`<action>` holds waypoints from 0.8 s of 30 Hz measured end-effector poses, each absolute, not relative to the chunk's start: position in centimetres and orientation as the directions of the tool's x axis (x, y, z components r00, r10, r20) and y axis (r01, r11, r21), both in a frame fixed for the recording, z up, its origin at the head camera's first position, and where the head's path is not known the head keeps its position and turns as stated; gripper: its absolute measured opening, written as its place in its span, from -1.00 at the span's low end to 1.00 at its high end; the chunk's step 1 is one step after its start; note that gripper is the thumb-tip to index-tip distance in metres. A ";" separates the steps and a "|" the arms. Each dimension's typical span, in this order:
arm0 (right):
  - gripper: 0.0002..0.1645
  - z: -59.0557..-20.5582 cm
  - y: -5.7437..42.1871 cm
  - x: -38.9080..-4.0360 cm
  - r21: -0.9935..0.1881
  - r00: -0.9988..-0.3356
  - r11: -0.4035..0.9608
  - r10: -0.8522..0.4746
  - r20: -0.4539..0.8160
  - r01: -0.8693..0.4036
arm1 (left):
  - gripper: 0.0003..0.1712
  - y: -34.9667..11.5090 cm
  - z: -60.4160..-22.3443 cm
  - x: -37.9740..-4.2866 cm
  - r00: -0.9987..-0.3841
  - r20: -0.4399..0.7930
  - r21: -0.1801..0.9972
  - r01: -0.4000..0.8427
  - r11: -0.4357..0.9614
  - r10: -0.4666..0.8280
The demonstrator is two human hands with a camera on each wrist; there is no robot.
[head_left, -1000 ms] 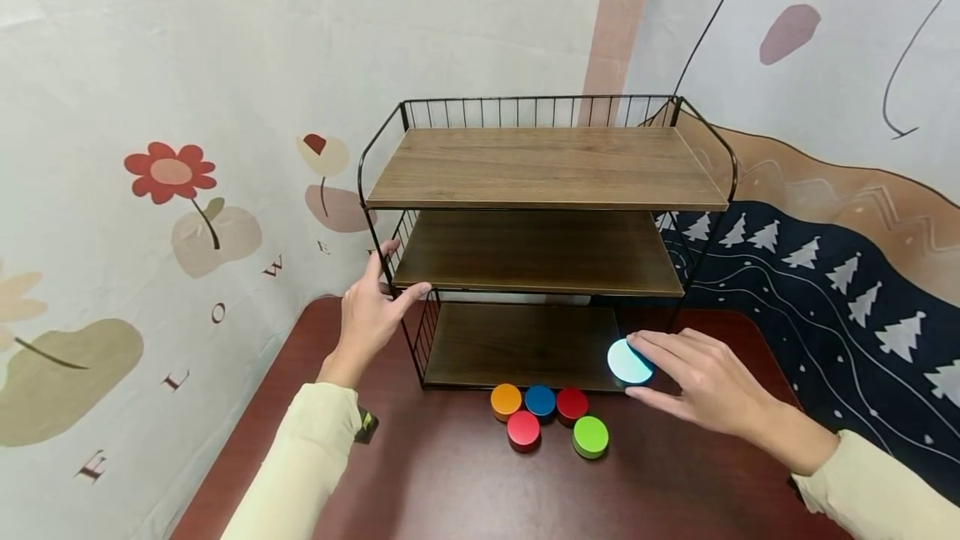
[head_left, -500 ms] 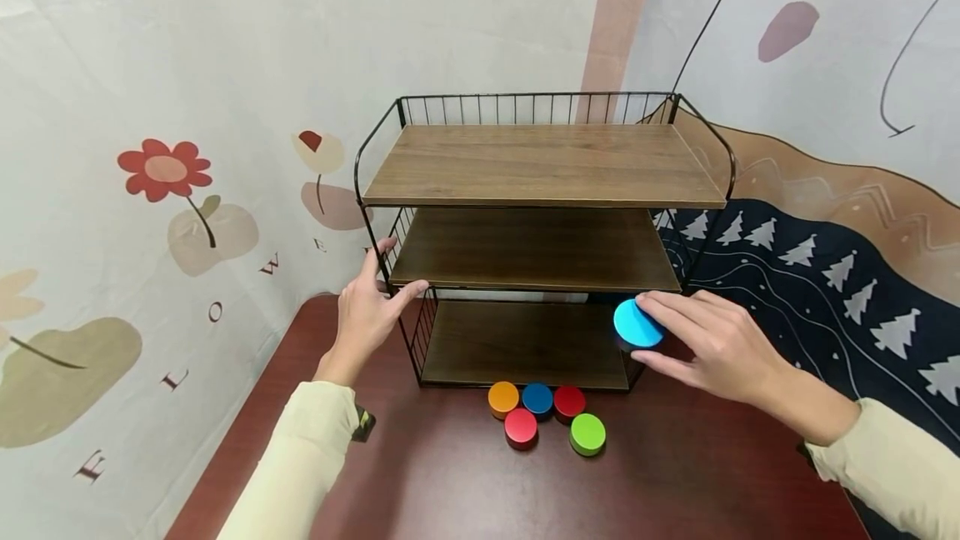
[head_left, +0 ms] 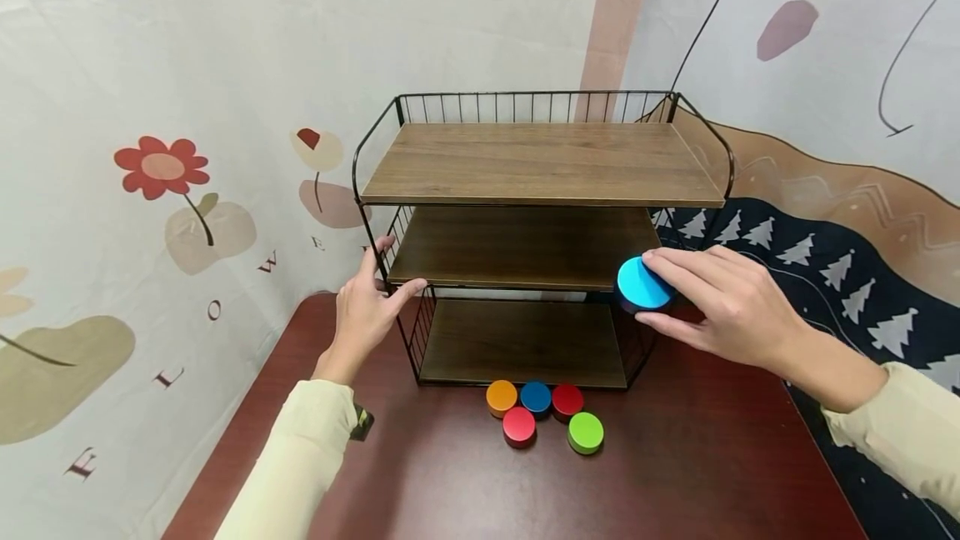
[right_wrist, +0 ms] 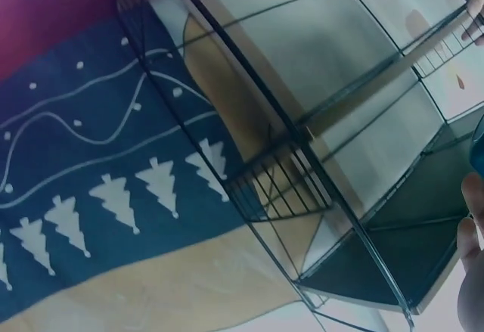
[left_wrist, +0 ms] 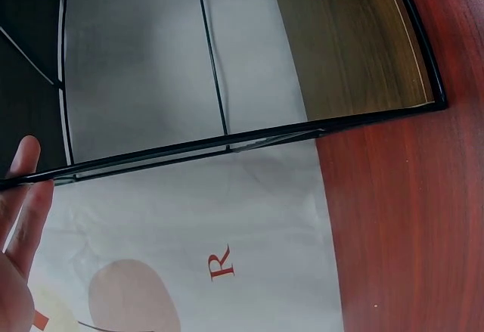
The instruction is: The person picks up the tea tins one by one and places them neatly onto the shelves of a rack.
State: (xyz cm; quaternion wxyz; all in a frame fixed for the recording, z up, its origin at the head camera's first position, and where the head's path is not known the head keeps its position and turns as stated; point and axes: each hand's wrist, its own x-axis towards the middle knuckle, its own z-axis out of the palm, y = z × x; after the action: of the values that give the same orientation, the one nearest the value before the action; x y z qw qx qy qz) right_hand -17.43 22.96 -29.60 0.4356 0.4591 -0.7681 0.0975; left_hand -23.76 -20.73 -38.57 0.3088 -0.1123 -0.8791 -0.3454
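Observation:
A three-tier shelf rack [head_left: 540, 163] of wood boards and black wire stands on the table. My left hand [head_left: 358, 319] grips its left side by the middle board, thumb on the front edge. In the left wrist view, the fingers [left_wrist: 29, 230] lie either side of a black bar. My right hand [head_left: 731, 307] pinches a light-blue round disc [head_left: 643, 283] between thumb and fingers, raised before the middle board's right end. Below the rack's front edge lie orange [head_left: 502, 397], dark blue [head_left: 536, 399], red [head_left: 567, 402], pinkish-red [head_left: 519, 427] and green [head_left: 586, 432] discs.
The reddish-brown table [head_left: 465, 498] extends in front of the rack. Behind it hangs a pale printed cloth [head_left: 480, 15], with a navy tree-patterned part [head_left: 817, 273] to the right. Black wire rails edge the rack's back and sides.
My right hand has lifted the light-blue disc from the bottom board's level to about the middle board's front edge. My left hand has kept its grip on the rack.

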 end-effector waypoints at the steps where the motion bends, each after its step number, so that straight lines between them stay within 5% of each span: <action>1: -0.24 -29.3 22.9 -17.5 0.252 -0.196 0.559 -0.619 0.760 -0.790 | -0.08 -20.7 -38.6 -23.7 -0.784 0.621 0.538 0.412 0.735 -0.015; 24: -0.16 -24.4 23.6 -19.2 0.287 -0.161 0.610 -0.573 0.803 -0.739 | -0.08 -20.7 -38.5 -23.7 -0.784 0.621 0.542 0.418 0.729 -0.012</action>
State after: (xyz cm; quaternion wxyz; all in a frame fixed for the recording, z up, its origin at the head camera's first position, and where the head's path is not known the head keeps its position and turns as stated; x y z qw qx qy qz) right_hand -19.17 23.64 -24.41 0.4814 0.4333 -0.7571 0.0860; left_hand -23.74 -20.67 -38.53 0.3077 -0.1159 -0.8774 -0.3494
